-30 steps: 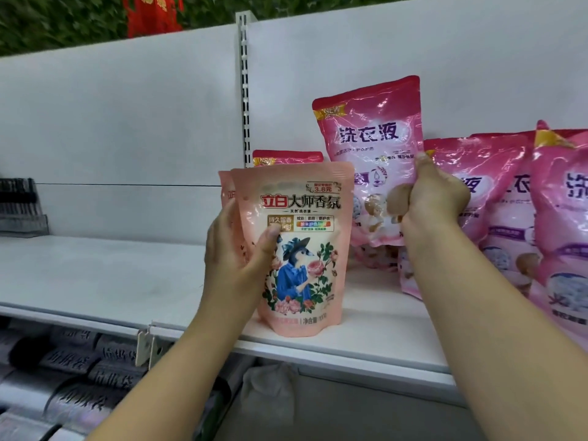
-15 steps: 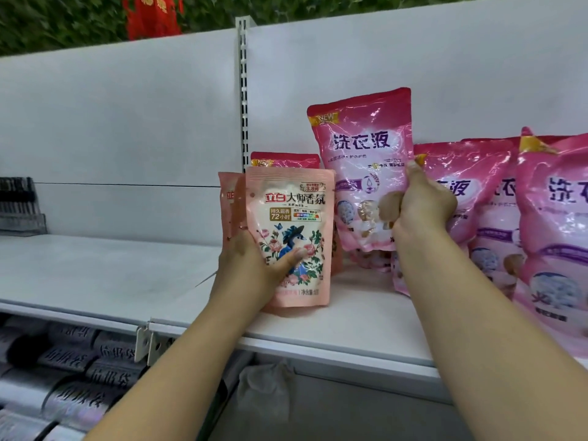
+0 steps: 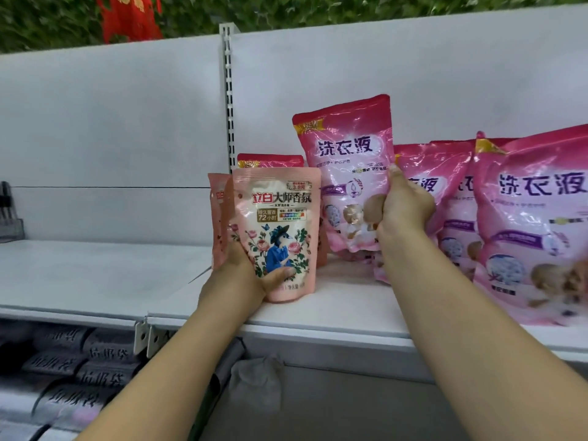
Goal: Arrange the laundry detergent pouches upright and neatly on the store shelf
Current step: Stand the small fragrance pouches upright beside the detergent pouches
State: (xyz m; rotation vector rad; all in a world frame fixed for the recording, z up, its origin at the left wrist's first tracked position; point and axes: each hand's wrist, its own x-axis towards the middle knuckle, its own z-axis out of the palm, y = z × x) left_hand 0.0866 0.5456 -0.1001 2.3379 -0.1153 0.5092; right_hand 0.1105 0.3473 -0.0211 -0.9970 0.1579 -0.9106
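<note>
So there's a person at the white store shelf (image 3: pixel 334 316) sorting detergent pouches with both hands at once. The left hand (image 3: pixel 245 275), centre of the frame, is wrapped around the lower edge of a small peach pouch (image 3: pixel 276 230), thumb across the front, keeping it standing on its base with the label facing out. Makes sense, it looks like a floppy bag that would slump if you grabbed it by the top. Just behind it to the left peeks another peach pouch (image 3: pixel 218 214), so I guess a little row is forming there.

The right hand (image 3: pixel 404 205) is up a bit higher, fingers closed on the side of a tall pink pouch (image 3: pixel 350 173), pinching it upright. My guess is it's being steadied so it doesn't lean onto the neighbours. A red-topped pouch (image 3: pixel 270 160) sits behind the peach one, mostly hidden.

At the right of the frame, more pink pouches (image 3: pixel 534 224) lean at slight angles, overlapping each other, so that bunch probably needs straightening too. Lower left shows dark rolls (image 3: pixel 73 367) on the shelf below.
</note>
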